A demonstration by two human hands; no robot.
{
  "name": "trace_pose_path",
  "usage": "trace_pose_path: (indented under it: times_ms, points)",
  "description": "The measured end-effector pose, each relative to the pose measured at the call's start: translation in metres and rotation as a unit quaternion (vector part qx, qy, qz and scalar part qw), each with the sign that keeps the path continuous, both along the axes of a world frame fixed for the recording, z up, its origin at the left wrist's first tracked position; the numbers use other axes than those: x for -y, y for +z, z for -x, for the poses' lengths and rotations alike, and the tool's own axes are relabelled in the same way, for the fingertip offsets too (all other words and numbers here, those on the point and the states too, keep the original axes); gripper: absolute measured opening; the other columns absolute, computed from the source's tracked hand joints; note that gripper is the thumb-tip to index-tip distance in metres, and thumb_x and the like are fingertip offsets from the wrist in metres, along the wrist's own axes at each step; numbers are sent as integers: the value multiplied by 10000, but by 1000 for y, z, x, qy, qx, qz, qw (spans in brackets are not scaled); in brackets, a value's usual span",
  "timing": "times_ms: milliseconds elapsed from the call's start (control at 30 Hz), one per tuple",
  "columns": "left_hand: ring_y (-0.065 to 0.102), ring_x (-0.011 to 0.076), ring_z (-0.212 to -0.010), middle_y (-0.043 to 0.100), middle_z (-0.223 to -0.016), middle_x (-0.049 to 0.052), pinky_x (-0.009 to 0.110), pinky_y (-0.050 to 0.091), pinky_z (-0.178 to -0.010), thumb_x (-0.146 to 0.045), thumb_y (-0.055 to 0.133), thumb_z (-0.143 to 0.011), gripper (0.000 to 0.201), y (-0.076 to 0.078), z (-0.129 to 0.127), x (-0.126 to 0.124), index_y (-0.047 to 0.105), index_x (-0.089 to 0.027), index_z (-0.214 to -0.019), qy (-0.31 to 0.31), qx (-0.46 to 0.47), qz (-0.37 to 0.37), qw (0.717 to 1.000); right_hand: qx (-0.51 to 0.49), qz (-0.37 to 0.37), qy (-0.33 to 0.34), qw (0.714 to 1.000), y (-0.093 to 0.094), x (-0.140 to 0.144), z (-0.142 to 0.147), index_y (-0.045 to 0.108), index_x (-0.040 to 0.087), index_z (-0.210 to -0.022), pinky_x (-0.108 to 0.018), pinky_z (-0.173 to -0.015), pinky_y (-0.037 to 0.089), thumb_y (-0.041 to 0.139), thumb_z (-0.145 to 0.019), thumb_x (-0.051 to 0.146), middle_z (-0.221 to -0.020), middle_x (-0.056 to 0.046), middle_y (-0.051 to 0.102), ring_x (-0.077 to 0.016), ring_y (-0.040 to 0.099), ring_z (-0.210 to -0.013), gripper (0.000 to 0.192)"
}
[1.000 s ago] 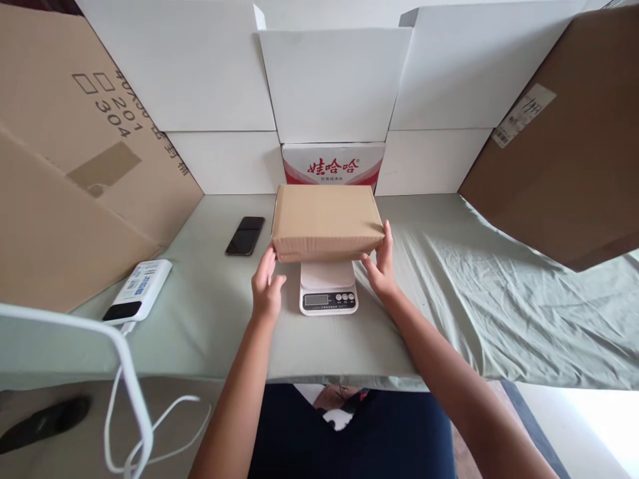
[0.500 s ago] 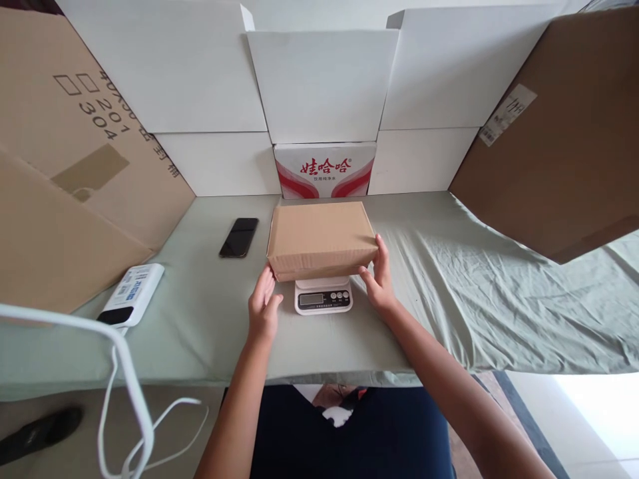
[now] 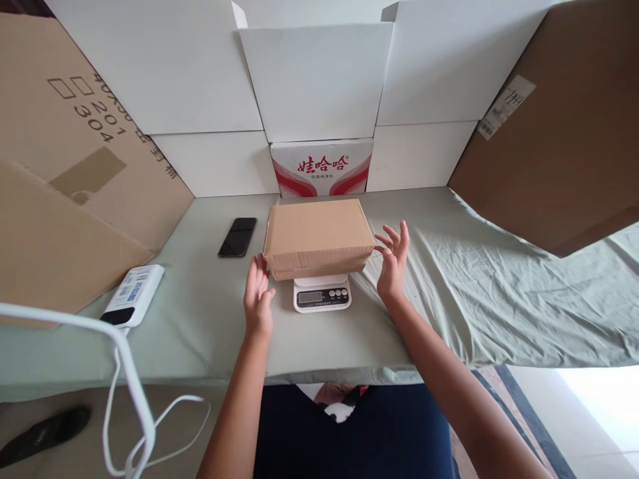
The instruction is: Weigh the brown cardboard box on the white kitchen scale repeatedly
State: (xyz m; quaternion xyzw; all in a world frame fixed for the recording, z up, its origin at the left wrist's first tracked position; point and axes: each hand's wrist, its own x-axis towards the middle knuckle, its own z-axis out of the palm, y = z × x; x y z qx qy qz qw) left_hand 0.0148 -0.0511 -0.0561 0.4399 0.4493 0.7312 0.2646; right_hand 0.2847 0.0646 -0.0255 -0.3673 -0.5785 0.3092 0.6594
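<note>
Since the earlier frames the cardboard box (image 3: 319, 236) has come down onto the kitchen scale (image 3: 322, 293), and both hands have let go of it and drawn back. It sits flat on the platform, overhanging it on all sides but leaving the display at the front uncovered, so the reading can likely be seen. The scale stands near the middle of the tabletop (image 3: 449, 293), closer to the front edge than the back, on a wrinkled pale green cloth. The box is plain brown, closed, rectangular, with a slightly bulging front seam.

The left hand (image 3: 257, 299) hovers spread and empty just beside the box's front left corner, not touching it. The right hand (image 3: 392, 259) is likewise empty with fingers splayed, just off the right side, seemingly so that nothing presses on the load.
</note>
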Motion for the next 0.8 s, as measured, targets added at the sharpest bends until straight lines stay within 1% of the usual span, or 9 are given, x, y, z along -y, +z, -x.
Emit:
trace_pose_path:
  times_ms: [133,367,467,633,800]
  points:
    - [336,307,-1515,418,-1616,67,461,297,-1240,-197,615,-814,758,0,-1,-2,446,-290,-1546,9,3,-7,1000,8,12,12,1000,-3,0,2,257,409,-1571,-556,-1021,499,463,-946,568,-1494,-90,483,-315,579,-1268,677]
    - [367,303,-1501,425,-1607,97,439,314,-1232,-216,588,-805,746,8,-8,-2,461,-223,-1539,23,21,9,999,17,17,73,997,0,12,11,329,402,-1554,-544,-1053,487,490,-954,570,-1522,-78,476,-315,539,-1314,643]
    - [365,309,-1502,424,-1604,117,440,306,-1234,-214,590,-793,753,11,-10,-2,466,-194,-1535,28,32,19,999,12,15,78,997,0,12,11,333,405,-1554,-539,-1057,487,491,-956,576,-1526,-74,476,-316,536,-1322,642]
    - [367,321,-1500,433,-1599,124,446,301,-1234,-241,597,-779,766,14,-12,-3,469,-184,-1531,27,28,43,998,8,14,78,997,0,10,11,336,410,-1552,-545,-1065,484,491,-957,585,-1527,-71,480,-322,541,-1325,639]
    - [374,331,-1494,458,-1580,125,464,314,-1226,-263,604,-783,767,15,-12,-2,469,-179,-1534,21,23,71,997,23,2,95,995,-3,12,12,307,389,-1570,-559,-1117,441,467,-976,577,-1570,-65,454,-331,500,-1391,644]
